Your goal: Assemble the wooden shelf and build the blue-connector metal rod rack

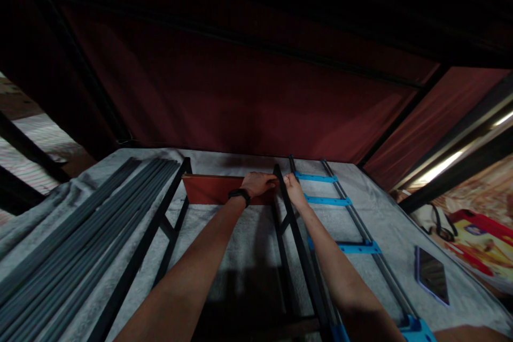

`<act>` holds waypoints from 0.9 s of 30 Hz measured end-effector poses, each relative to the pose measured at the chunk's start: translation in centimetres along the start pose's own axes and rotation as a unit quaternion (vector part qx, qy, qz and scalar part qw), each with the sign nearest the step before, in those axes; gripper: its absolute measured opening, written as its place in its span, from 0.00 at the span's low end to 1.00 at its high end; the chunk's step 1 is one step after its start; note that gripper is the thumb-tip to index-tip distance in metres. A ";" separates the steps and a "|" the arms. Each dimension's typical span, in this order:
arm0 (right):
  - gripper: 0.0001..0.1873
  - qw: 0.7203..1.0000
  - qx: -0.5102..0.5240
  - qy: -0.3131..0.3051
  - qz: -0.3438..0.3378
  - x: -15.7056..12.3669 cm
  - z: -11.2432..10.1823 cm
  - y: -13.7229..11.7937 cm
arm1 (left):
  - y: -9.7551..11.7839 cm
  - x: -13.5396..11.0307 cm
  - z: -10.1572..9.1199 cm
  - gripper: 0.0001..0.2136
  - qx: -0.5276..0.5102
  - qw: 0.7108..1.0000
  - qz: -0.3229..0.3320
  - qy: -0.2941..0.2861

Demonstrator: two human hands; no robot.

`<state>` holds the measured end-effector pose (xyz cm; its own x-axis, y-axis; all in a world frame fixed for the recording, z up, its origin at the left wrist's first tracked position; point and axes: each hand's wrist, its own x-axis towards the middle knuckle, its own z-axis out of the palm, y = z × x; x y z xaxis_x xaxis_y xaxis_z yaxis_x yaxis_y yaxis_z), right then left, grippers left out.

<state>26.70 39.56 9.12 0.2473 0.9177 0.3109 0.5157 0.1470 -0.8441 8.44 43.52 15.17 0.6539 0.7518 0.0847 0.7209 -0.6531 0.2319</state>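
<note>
A reddish-brown board [212, 189] spans the far end of two black metal side frames [296, 246], standing on edge between them. My left hand [258, 184], with a black band on its wrist, is closed over the board's right end, fingers bent by the right frame's post. On the outer side of that post, my right hand [294, 191] is closed in a pinch. Whatever it may hold between its fingertips is too small to make out. Beside my right forearm lies a ladder-like rack of grey tubes with blue crosspieces [326, 201].
A bundle of grey tubes [92, 235] lies to the left on the grey blanket [385, 192]. Right of the rack rests a phone [432, 275]. A dark red fabric wall [240, 101] closes off the far side. A red and yellow package [481, 243] is at the right.
</note>
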 end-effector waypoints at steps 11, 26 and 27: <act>0.19 0.985 0.155 -0.059 0.041 -0.4 0.0 0.8 | 0.1 -0.3 -0.2 0.17 0.000 1.000 -0.003 0.001; 0.24 0.994 0.083 -0.070 0.011 -0.2 -0.4 0.7 | 0.0 -0.1 -0.1 0.18 0.007 1.000 0.002 -0.002; 0.24 0.994 0.083 -0.068 0.009 -0.2 -0.3 0.7 | 0.0 -0.1 -0.1 0.17 0.006 1.000 0.001 -0.003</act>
<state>27.28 39.37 8.66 0.1360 0.9605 0.2429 0.3673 0.1788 -0.9127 8.34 43.45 15.25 0.6567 0.7500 0.0792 0.7224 -0.6557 0.2195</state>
